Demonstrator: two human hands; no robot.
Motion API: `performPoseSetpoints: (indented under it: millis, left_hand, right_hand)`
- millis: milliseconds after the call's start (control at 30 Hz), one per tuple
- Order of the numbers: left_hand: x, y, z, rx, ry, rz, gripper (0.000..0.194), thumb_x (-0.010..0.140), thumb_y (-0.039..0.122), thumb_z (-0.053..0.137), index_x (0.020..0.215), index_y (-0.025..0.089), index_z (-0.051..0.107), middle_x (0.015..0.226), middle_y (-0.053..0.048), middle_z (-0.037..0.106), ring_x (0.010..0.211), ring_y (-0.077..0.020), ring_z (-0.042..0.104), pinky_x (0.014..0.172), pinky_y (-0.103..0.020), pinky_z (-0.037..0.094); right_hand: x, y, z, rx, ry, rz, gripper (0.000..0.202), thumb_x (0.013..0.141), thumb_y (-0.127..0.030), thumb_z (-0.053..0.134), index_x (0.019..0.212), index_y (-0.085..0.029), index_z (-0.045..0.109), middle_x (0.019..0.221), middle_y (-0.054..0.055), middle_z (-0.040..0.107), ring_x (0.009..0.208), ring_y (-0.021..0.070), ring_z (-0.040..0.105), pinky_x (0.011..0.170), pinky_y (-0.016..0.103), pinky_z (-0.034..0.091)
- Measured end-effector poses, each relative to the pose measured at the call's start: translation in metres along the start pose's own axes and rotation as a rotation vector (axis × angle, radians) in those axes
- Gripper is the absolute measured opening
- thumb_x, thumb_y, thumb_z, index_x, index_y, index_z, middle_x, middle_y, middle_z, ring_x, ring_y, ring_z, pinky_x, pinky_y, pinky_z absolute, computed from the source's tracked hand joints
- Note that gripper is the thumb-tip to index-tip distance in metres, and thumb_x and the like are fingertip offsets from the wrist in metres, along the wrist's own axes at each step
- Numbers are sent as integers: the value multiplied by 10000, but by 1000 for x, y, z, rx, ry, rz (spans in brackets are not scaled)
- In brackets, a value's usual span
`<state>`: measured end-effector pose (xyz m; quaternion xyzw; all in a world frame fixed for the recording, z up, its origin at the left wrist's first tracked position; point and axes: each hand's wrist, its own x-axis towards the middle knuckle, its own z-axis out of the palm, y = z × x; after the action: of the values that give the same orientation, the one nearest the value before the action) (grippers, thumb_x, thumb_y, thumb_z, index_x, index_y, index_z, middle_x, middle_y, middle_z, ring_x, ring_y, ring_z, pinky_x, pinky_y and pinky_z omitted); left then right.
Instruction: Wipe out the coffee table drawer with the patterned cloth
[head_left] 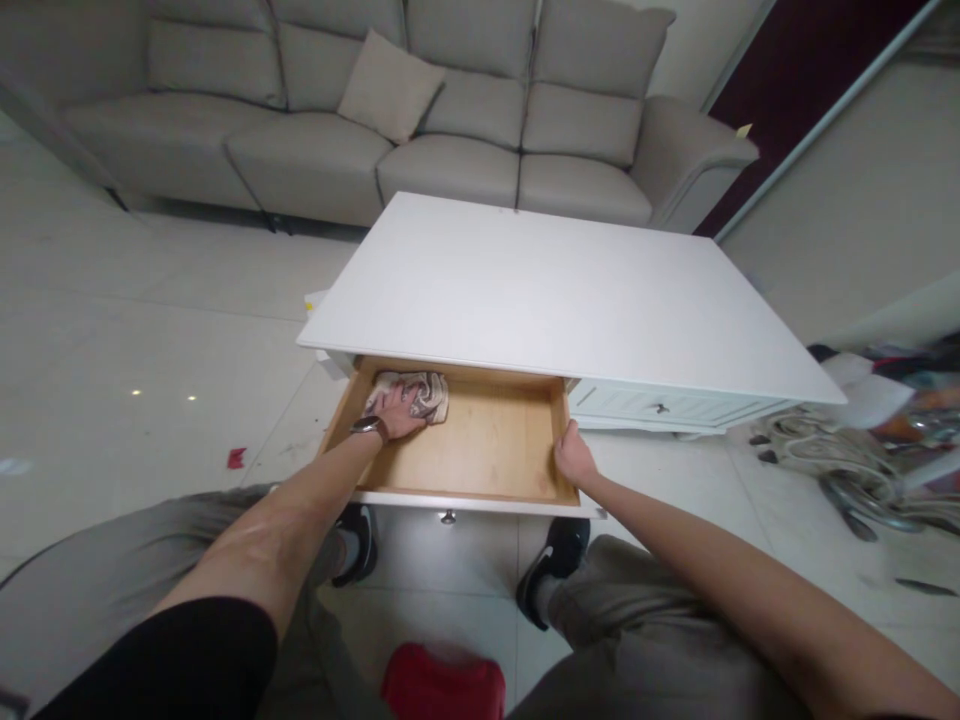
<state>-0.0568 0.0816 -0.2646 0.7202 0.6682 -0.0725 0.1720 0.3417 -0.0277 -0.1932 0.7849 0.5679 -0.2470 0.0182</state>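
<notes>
A wooden drawer [495, 440] is pulled out from the white coffee table [555, 290]. Inside it, toward the back left, lies a crumpled patterned cloth [435, 392] in brown and cream. My left hand [400, 412], with a watch at the wrist, rests on the cloth with its fingers spread flat. On the other side, my right hand [576, 458] grips the drawer's right wall, with the thumb near the top edge and the other fingers mostly hidden. A small knob [448, 517] sits on the drawer's front.
Beyond the table stands a long grey sofa [315, 150] with a beige cushion [390, 88]. A second, closed drawer [660, 405] is at the right. A pile of assorted items [847, 450] lies on the floor at right. A red object [442, 685] is between my legs.
</notes>
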Motion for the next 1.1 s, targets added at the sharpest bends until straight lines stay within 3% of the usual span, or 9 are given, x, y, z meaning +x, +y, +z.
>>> performPoseSetpoints:
  millis: [100,167,400,500,633,733,833,967,1100]
  left_hand:
    - [-2,29,2,-4,-13,75,1032,796,618,616,1676,276,199,1753,-120,132,1616,-353,56,1279,-556,50]
    - [-3,57,5,-7,-36,135,1059,784,619,630,1679,279,179,1761,-118,71,1617,-355,12,1279,-564,18]
    - [3,184,24,-83,-84,216,1086,802,727,560,1686,244,153,1760,-126,-8,1603,-395,-93,1262,-623,-42]
    - [4,235,39,-101,-87,349,1054,821,699,549,1686,245,154,1761,-120,17,1606,-394,-68,1264,-620,-61]
    - [0,273,54,-129,-79,449,1030,857,706,496,1689,227,124,1758,-139,29,1607,-395,-61,1257,-645,-69]
    - [-2,266,55,-127,-78,477,1059,828,692,556,1688,247,129,1761,-124,19,1608,-387,-73,1255,-652,-62]
    - [-4,236,48,-114,-40,496,1122,752,655,669,1681,279,164,1764,-106,25,1615,-364,-36,1267,-622,-53]
    - [-8,172,28,-104,-40,411,1153,685,600,754,1666,315,220,1762,-102,70,1616,-356,33,1271,-619,3]
    - [-17,89,6,-156,22,210,903,804,471,672,1626,348,319,1752,-65,165,1607,-350,106,1252,-668,54]
  right_hand:
    - [-1,5,15,60,146,8,296,1034,-232,288,1293,-161,412,1160,171,686,947,261,682,816,359,472]
    - [1,7,20,69,173,16,279,1033,-256,308,1270,-173,428,1150,160,682,925,254,674,813,356,464]
    - [1,8,20,91,165,42,293,1019,-271,369,1293,-184,425,1148,147,677,909,246,659,817,350,454]
    - [-2,7,19,99,176,39,293,1014,-258,348,1287,-186,425,1128,143,683,893,251,661,799,354,455]
    - [-5,6,18,101,177,23,287,1025,-297,332,1267,-183,433,1124,149,685,895,262,660,789,362,460]
    - [-6,7,19,92,176,22,290,1022,-294,344,1273,-180,432,1125,151,682,914,260,661,810,363,462]
    - [-6,8,20,77,170,30,324,1006,-282,388,1309,-171,407,1142,162,677,934,265,666,827,367,464]
    - [-6,9,21,56,161,26,343,993,-280,414,1317,-169,391,1173,169,674,968,270,676,836,364,472]
    - [-6,8,20,46,160,32,324,988,-289,424,1287,-168,396,1141,160,687,950,270,683,812,360,478]
